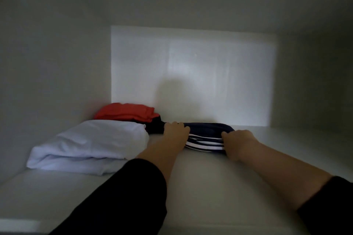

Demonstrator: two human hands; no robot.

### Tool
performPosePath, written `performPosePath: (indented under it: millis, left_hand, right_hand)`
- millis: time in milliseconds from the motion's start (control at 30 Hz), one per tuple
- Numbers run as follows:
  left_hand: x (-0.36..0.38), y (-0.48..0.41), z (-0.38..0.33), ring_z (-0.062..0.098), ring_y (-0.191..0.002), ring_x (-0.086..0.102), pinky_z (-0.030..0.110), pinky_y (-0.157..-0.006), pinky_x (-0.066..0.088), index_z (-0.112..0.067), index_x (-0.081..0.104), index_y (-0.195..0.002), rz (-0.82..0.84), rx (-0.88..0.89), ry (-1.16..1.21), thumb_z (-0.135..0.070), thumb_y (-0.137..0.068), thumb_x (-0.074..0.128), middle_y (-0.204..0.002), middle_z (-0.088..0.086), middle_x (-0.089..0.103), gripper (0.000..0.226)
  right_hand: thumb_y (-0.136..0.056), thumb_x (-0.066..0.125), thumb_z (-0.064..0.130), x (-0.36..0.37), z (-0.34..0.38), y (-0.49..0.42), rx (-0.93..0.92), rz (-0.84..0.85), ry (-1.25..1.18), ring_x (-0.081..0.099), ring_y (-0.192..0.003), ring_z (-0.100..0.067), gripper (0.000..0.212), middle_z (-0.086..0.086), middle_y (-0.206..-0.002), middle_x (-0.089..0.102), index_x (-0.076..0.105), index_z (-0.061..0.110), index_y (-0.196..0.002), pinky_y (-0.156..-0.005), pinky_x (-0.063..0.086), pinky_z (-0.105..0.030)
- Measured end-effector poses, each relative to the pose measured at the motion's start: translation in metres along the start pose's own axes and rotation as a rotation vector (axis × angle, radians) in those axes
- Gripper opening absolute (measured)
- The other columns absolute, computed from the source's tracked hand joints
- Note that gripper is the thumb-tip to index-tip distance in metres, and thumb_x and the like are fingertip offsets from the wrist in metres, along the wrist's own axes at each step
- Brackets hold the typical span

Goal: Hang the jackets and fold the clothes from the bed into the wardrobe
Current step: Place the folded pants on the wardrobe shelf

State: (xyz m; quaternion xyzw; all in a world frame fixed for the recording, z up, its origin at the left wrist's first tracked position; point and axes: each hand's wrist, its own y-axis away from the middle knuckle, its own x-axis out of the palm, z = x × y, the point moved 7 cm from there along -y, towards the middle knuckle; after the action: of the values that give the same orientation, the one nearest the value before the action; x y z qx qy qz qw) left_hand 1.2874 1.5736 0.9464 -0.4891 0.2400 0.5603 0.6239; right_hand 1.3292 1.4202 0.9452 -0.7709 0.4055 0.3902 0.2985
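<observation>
Navy striped garment gripped btwn left hand & right hand.

Non-task stuff is thin. Black left sleeve lower centre-left and black right sleeve in the bottom-right corner, both pushed up the forearm. Bright rectangular light patch far centre, sharp-edged, with dim grey around it. Soft rounded shadow in its lower middle. Tiny speck higher up.

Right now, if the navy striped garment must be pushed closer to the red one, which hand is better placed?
The right hand, probably. It grips the navy striped garment at the end far from the red garment, so it can push leftward. The left hand is between them.
</observation>
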Motion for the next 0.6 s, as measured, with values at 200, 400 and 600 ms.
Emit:
performPosePath:
  millis: [200,400,600]
  left_hand:
    - [0.019,-0.018,0.025,0.03,-0.119,0.045,0.044,-0.099,0.038,-0.012,0.042,-0.128,0.012,-0.244,-0.016,-0.015,-0.093,0.049,-0.13,0.012,0.048,0.036]
    - [0.03,-0.023,0.023,0.029,-0.128,0.036,0.041,-0.103,0.031,-0.016,0.029,-0.141,-0.099,-0.123,0.029,-0.018,-0.091,0.05,-0.141,0.01,0.037,0.054]
    - [0.025,-0.022,0.015,0.027,-0.116,0.048,0.035,-0.084,0.042,-0.013,0.042,-0.129,-0.065,-0.103,0.084,-0.012,-0.093,0.047,-0.127,0.008,0.05,0.037]
  right_hand:
    - [-0.093,0.051,0.018,0.001,0.014,-0.046,-0.008,-0.071,-0.149,0.059,-0.11,-0.029,0.042,-0.01,-0.123,0.057,0.038,0.01,-0.132,-0.09,0.052,-0.041]
    - [-0.092,0.053,0.015,-0.002,0.031,-0.072,-0.036,-0.149,-0.293,0.055,-0.112,-0.034,0.045,-0.014,-0.128,0.048,0.037,0.01,-0.134,-0.091,0.05,-0.047]
    - [-0.092,0.049,0.023,0.003,0.028,-0.077,0.021,-0.29,-0.277,0.054,-0.11,-0.026,0.042,-0.008,-0.125,0.051,0.037,0.014,-0.131,-0.088,0.04,-0.034]
